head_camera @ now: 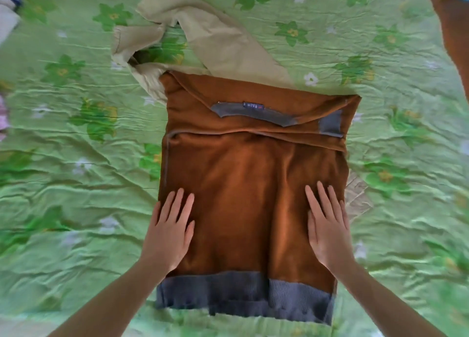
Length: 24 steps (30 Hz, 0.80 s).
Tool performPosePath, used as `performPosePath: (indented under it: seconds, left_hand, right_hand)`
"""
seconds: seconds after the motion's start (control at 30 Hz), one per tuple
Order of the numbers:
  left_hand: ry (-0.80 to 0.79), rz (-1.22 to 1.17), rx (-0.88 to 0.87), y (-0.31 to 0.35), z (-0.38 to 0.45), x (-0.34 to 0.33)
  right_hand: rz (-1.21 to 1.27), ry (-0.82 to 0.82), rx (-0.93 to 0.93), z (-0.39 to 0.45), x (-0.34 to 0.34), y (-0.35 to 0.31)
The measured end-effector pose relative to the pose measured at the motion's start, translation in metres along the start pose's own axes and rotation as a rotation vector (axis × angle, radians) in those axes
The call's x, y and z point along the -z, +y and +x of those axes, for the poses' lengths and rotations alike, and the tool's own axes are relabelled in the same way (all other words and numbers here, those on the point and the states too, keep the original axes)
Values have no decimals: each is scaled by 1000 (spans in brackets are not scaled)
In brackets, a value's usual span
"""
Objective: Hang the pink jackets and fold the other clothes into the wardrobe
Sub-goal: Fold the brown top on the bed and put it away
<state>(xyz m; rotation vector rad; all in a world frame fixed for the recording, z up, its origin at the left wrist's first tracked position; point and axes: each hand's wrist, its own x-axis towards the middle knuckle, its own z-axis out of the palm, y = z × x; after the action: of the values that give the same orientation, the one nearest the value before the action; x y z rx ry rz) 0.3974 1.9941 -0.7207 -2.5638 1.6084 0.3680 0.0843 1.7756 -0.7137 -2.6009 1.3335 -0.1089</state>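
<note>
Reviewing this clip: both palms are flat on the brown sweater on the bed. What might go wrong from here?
1. The folded-in sleeves sit loose under the collar of the brown sweater; lifting the hem may let them slide out, since the left hand and right hand press only the lower body.
2. The sweater's top edge overlaps the beige trousers; they may drag along during the fold.
3. The bedsheet is wrinkled, so the fold may come out uneven.

A small blue label [253,106] is seen inside the brown sweater's [250,184] collar, well beyond the fingertips; its lettering cannot be read.
</note>
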Motion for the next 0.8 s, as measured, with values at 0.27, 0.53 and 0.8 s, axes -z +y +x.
performPosePath:
  seconds: [0.27, 0.53, 0.8]
  left_hand:
    - [-8, -501, 610, 17, -67, -2]
    - [85, -959, 592, -5, -100, -7]
    - [52, -878, 584, -65, -105, -17]
  right_hand:
    - [390, -2, -737, -86, 7, -20]
    - [561, -50, -713, -125, 20, -16]
    - [525, -69, -816, -136, 28, 35]
